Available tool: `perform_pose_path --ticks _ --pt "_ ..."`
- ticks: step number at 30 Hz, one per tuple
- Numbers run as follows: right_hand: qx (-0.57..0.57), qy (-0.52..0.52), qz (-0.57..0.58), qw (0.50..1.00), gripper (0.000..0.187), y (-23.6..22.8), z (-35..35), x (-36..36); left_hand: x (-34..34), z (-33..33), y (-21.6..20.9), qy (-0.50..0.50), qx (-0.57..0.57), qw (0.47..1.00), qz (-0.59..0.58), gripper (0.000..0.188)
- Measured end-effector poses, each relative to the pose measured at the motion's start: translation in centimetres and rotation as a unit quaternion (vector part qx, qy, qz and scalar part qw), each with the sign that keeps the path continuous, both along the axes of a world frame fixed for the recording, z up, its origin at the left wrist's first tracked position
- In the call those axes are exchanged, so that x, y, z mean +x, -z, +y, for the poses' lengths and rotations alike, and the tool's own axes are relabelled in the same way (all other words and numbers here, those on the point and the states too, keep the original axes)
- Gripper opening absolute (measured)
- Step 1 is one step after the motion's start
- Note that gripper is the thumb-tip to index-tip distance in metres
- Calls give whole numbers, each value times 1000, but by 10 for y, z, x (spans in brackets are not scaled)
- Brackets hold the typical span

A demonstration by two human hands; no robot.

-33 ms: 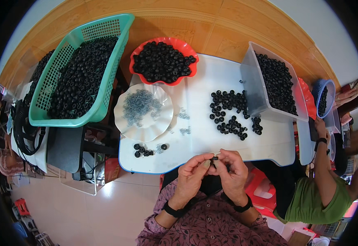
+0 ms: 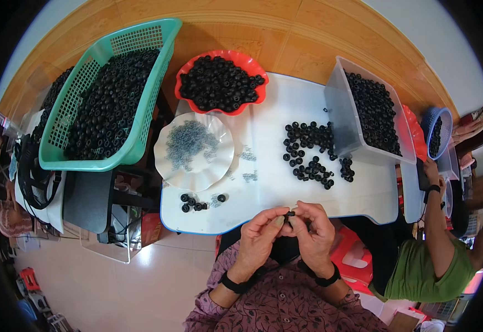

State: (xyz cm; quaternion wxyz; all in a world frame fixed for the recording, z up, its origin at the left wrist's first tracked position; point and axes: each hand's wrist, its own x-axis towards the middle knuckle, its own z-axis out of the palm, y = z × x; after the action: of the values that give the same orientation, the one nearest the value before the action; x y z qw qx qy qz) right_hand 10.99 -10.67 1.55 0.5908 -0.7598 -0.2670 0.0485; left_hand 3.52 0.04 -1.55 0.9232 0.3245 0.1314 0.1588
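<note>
Just over the near edge of the white table, my left hand and my right hand meet. Fingertips of both are closed on a small black ring-shaped part, partly covered by the fingers. Beyond my right hand lies a loose group of black ring parts. A few more black parts rest at the table's left near corner, beside some tiny clear pieces. A white scalloped plate holds a heap of small grey translucent pieces.
At the far left, a green basket is full of black parts. A red bowl of them stands at the back, and a clear plastic bin of them at right. Another person's arm is at the far right, by a blue basket.
</note>
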Motion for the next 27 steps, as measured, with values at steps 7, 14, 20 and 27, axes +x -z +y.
perform_pose_path --ticks 7,14,20,27 --pt "-15 -17 -42 999 20 -14 6 -1 -1 0 7 15 -63 997 -30 23" --pt "-26 -29 -25 999 21 -15 4 4 -2 6 1 25 -145 987 -65 25" --pt "26 -41 77 996 17 -15 0 2 -3 9 5 40 -161 982 -87 25" --pt "30 -50 66 996 17 -15 -3 0 -2 8 3 16 -152 986 -66 24"
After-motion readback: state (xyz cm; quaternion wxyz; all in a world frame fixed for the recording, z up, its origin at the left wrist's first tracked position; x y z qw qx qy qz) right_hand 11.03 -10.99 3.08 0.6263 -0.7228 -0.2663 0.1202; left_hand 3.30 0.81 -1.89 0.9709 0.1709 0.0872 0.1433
